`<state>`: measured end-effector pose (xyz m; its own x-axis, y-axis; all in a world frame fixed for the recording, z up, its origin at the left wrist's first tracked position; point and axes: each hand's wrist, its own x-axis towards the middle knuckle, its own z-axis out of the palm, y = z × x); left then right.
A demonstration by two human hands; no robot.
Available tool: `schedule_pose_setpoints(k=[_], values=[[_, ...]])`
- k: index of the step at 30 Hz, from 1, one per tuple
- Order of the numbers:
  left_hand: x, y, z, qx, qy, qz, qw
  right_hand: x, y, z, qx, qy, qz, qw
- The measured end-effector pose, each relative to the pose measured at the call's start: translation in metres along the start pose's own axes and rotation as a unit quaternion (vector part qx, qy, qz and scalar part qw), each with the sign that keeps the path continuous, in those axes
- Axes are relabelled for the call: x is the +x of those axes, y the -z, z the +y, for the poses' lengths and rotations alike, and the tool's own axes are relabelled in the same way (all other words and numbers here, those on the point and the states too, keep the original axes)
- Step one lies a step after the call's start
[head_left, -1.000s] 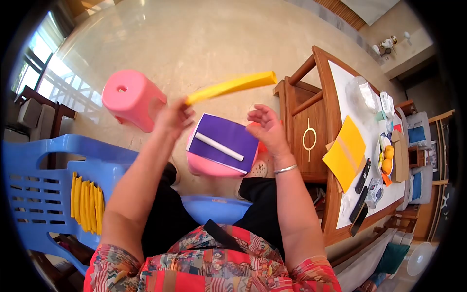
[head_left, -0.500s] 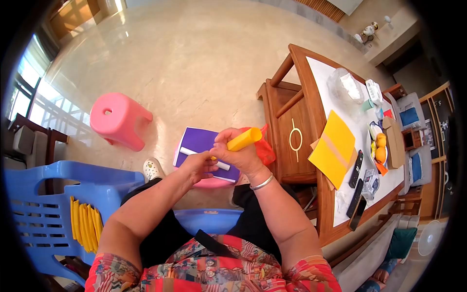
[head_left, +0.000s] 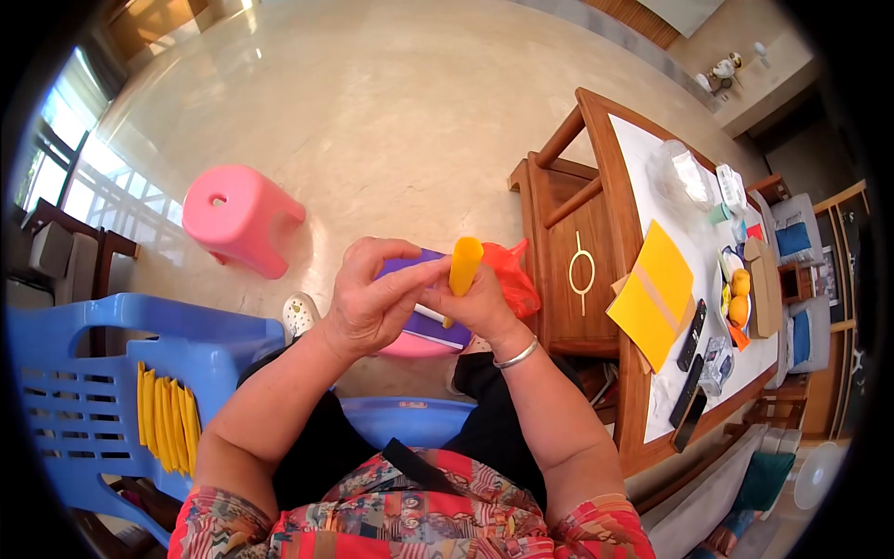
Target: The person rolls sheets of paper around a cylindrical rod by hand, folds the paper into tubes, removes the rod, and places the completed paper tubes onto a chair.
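A yellow paper roll (head_left: 466, 268), wider at its upper end, stands nearly upright in my right hand (head_left: 484, 303), whose fingers are wrapped round it. My left hand (head_left: 368, 296) is beside it, fingers stretched out and fingertips close to the roll's side; whether they touch it I cannot tell. Below both hands lies a purple sheet (head_left: 399, 264) on a pink stool (head_left: 416, 347), partly covered by my hands. A white tube (head_left: 438, 317) rests on the sheet, mostly hidden. Just behind my right hand is a red plastic bag (head_left: 514, 279).
A blue plastic chair (head_left: 214, 340) at the left has several yellow folded strips (head_left: 168, 419) on it. Another pink stool (head_left: 237, 219) stands on the floor. The wooden table (head_left: 605, 186) at the right bears yellow sheets (head_left: 656, 289), remotes (head_left: 691, 335) and fruit (head_left: 738, 307).
The yellow roll has turned from slanting to nearly upright. My left hand has come off its lower end and moved up, its fingers straightening. The view has shifted slightly.
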<state>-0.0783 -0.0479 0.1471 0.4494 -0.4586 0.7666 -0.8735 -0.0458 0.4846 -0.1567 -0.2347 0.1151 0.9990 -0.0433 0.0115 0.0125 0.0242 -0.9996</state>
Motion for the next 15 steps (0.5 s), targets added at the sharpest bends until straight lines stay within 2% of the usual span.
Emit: schedule_pose_setpoints(k=[12,15], values=[[0.006,0.009,-0.001,0.079,-0.045,-0.054,0.994,-0.002,-0.007,0.007,0.053,-0.066,-0.031,0.996],[0.007,0.009,0.001,0.083,-0.04,-0.065,0.994,-0.002,-0.006,0.015,0.029,-0.031,-0.034,0.999]])
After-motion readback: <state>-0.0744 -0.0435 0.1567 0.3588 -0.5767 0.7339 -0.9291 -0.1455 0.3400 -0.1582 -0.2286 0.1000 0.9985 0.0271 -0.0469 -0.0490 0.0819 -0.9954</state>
